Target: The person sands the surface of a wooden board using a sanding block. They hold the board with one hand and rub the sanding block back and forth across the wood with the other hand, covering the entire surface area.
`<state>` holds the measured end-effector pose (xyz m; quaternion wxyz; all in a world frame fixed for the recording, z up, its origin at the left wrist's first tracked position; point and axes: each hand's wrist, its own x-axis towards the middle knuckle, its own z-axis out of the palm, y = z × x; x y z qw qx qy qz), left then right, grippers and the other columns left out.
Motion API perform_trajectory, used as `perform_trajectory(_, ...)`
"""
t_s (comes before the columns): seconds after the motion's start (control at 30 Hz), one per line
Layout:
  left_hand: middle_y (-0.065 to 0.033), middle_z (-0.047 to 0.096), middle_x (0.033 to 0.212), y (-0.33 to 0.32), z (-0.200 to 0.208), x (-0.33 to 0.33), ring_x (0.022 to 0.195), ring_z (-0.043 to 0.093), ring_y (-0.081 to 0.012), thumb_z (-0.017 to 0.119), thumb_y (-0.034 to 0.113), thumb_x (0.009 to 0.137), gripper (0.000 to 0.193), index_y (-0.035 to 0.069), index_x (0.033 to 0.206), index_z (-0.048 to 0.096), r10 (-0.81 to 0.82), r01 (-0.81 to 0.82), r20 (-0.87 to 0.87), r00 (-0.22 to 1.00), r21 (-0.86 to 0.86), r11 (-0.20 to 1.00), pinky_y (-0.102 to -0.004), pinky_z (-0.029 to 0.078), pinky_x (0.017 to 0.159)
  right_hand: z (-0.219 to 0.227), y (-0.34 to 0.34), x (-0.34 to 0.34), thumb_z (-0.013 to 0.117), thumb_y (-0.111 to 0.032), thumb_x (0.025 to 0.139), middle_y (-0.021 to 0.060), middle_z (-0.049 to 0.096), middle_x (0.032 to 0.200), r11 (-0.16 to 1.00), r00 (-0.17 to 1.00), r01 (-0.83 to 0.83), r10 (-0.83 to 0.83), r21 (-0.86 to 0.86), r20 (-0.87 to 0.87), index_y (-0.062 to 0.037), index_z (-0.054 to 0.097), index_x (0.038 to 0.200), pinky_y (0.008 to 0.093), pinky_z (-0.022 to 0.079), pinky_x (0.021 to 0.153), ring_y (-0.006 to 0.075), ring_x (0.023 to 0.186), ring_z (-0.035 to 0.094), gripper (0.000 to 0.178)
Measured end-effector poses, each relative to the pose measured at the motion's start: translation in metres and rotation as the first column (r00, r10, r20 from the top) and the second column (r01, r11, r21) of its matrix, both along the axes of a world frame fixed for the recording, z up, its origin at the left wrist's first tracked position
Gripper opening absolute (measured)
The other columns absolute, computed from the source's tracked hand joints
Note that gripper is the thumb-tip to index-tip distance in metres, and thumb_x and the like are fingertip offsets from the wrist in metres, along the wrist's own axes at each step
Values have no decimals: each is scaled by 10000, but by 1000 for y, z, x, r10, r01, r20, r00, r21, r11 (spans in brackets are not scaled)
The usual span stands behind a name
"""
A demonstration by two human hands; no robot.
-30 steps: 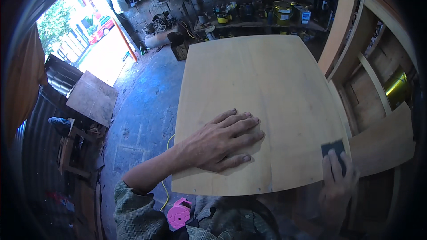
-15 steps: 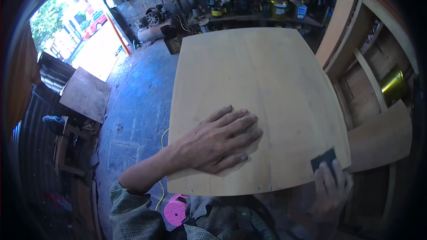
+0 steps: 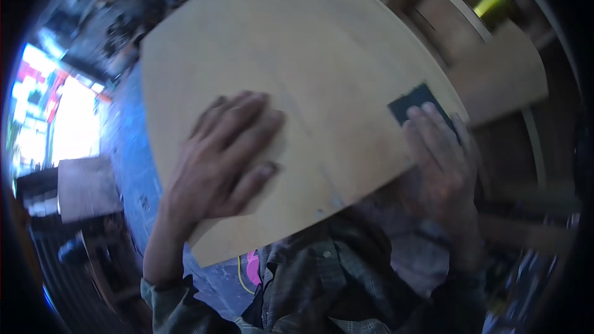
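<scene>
1. Across the middle of the frame lies a pale wood panel (image 3: 322, 68), its long axis running from lower left to upper right, its near edge a curved line from bottom centre to the right.
2. Left hand (image 3: 226, 154) rests flat on the panel at centre left, fingers (image 3: 247, 114) spread and pointing to the upper right, palm down, pinching nothing.
3. Right hand (image 3: 442, 161) sits at the panel's right edge, fingers close together and pressed down on a dark pad (image 3: 413, 100).
4. Only the pad's upper corner shows past the fingertips, at the right of centre; it lies on the panel's face just inside the edge, up and left of the right wrist.
5. Right hand is the one on the pad; left hand is well apart from it, across the panel.
6. Motion blur softens the picture, so whether the right thumb curls under the edge cannot be told; it looks hidden below.
7. Lower centre shows a plaid shirt (image 3: 322, 284) and a pink thing (image 3: 252, 267); a bright doorway (image 3: 55, 124) sits at the left.
</scene>
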<state>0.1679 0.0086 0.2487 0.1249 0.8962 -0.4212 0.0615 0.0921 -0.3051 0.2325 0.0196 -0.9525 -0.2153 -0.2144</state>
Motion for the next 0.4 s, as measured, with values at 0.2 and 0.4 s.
perform_trajectory(0.2,-235,497,1363,-18,3,-13,1297,453,-416,535,333,882,523,21,1300,569,65,-67,39,997,54,996,-533,321,1096,3,-7,-14,553,-61,855,111,612,1272,1000,1000,-4,4,20,-9,-25,653,1156,503,402,1023,292,1224,562,319)
perform_trajectory(0.4,-236,496,1375,-10,-5,-32,1324,432,-412,412,386,920,558,18,1308,569,72,-75,49,996,76,994,-527,279,1131,-4,-16,-70,590,22,839,99,599,1310,997,998,22,-17,78,-66,-120,632,1254,493,362,1087,257,1278,526,441)
